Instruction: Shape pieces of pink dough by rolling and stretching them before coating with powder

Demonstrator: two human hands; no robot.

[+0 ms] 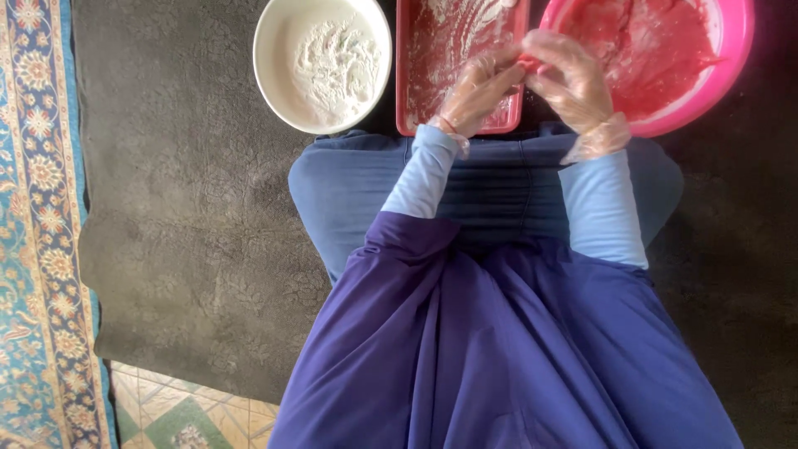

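Note:
My left hand and my right hand both wear thin clear plastic gloves. Their fingertips meet over the near right corner of a red rectangular tray dusted with white flour. Between the fingertips sits a small piece of red dough, pinched by both hands. To the right stands a pink round bowl smeared with red dough. My right hand hovers over its left rim. Light blue sleeves cover both forearms.
A white round bowl holding white flour stands left of the tray. Everything rests on a dark grey mat. A blue patterned rug lies along the left edge, with tiled floor at the bottom left. My lap in blue-purple cloth fills the foreground.

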